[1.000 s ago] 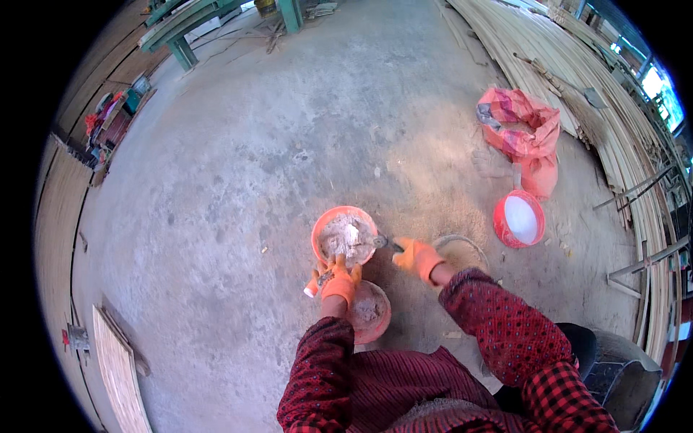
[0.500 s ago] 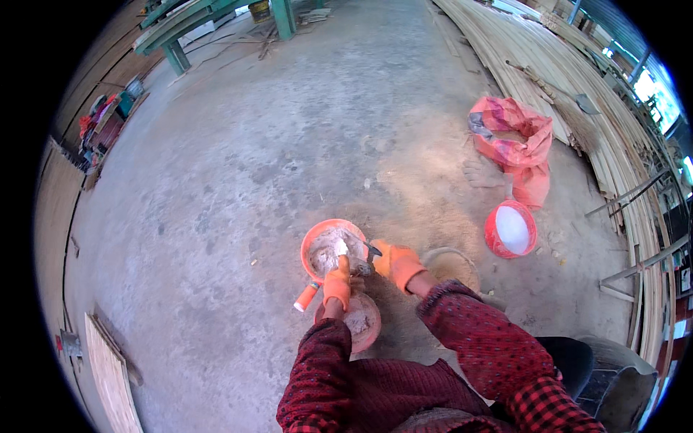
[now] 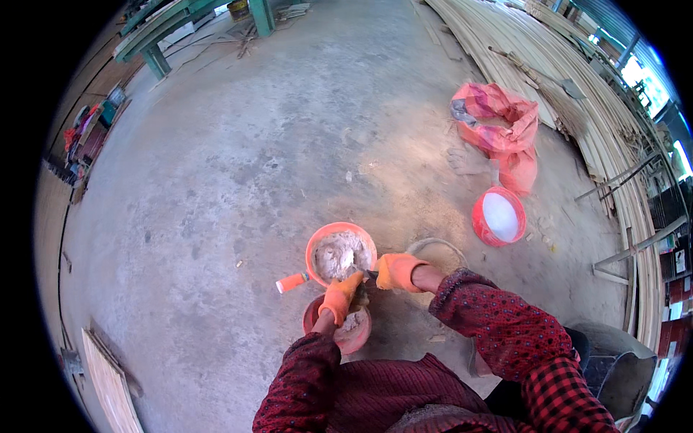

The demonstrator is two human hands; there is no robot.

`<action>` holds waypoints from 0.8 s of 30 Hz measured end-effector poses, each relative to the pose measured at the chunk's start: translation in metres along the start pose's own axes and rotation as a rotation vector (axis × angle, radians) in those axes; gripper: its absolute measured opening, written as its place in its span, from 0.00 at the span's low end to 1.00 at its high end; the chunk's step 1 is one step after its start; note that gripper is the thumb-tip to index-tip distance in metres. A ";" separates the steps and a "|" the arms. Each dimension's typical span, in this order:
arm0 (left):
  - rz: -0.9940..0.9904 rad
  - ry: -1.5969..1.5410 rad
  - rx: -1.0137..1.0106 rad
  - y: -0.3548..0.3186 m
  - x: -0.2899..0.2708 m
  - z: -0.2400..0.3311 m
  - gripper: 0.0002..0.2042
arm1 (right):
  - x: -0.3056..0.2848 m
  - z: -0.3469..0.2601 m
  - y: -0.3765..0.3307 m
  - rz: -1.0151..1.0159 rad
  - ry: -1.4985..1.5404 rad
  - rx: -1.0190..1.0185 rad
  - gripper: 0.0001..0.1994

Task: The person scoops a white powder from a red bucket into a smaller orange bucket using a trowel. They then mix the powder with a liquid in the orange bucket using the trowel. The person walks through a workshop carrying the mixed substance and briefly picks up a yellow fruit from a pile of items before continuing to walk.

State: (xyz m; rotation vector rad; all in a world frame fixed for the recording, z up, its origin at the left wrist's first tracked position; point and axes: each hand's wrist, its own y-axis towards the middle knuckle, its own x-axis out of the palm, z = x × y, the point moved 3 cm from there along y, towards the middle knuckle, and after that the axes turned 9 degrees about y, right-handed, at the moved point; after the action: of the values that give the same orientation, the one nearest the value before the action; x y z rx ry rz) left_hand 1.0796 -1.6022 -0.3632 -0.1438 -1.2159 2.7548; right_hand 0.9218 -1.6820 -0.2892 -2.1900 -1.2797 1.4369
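An orange-red round dipper [image 3: 312, 249] with a stubby handle [image 3: 291, 282] holds pale pinkish-grey paste [image 3: 334, 252]. My left hand [image 3: 341, 297], in an orange glove, is at the dipper's near rim, its fingers closed; what they hold is hidden. Just right of that rim, my gloved right hand [image 3: 399, 273] grips a dark-handled scraper [image 3: 371, 274], whose blade is mostly hidden beside my left fingers. Below the left hand stands a second red basin [image 3: 361, 339] with pale material inside, partly covered by my wrist.
A round pale-rimmed container [image 3: 437, 244] is partly behind my right arm. Farther right are a red dipper [image 3: 501, 219] of white material and a crumpled pink sack [image 3: 516, 133]. Long wooden strips [image 3: 577, 123] line the right side; a green bench [image 3: 170, 32] stands far left.
The dipper of paste has turned, its handle swinging up toward the left. Both hands have come down toward the near rim, the right one with the scraper. The view has shifted slightly.
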 end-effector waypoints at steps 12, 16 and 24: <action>-0.374 -0.590 -0.121 0.034 -0.003 -0.032 0.08 | -0.029 -0.024 -0.038 0.179 -0.359 -0.078 0.11; -0.145 -0.526 -0.116 0.015 0.018 -0.028 0.10 | 0.024 -0.023 -0.029 0.122 -0.353 -0.150 0.13; -0.015 -0.192 0.116 -0.014 -0.018 -0.039 0.12 | 0.039 -0.008 0.033 0.272 -0.191 -0.089 0.13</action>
State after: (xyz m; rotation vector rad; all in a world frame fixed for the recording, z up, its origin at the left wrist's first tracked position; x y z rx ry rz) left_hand 1.1035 -1.5676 -0.3782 0.1443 -1.0869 2.8711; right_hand 0.9518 -1.6703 -0.3295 -2.4100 -1.1567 1.7594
